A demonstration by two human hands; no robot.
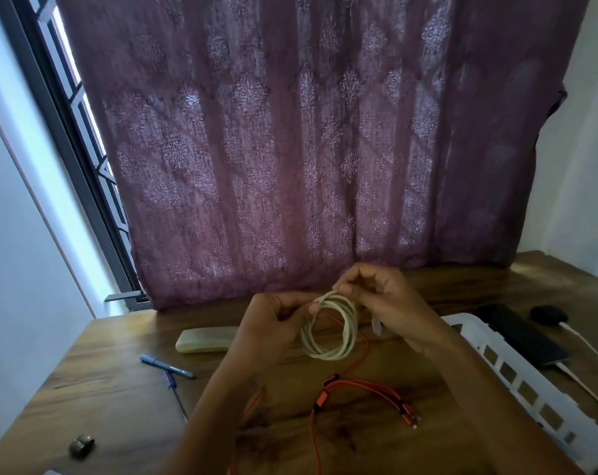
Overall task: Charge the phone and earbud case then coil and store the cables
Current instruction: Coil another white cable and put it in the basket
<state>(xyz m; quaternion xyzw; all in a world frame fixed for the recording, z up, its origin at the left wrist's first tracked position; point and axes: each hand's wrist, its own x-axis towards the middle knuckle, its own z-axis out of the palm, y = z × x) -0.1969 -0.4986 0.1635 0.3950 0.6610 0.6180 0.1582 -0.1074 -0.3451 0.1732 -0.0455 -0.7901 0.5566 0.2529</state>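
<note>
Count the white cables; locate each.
3. One coiled white cable, held by left hand and right hand; second cable at the phone; third cable at the earbud case. The basket may hide more.

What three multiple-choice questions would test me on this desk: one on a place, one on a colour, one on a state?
1. Where is the white basket?
A. On the table, right of the hands
B. On the floor
C. On a chair

2. What colour is the cable lying loose on the table?
A. Blue
B. Orange
C. Green

3. What state is the white cable in?
A. Stretched out straight
B. Wound into a coil and held up
C. Knotted into a ball

Answers:
1 A: the basket's rim shows on the wood at the right edge.
2 B: the orange cable sprawls below the hands.
3 B: the left hand and right hand pinch its round loops.
</note>
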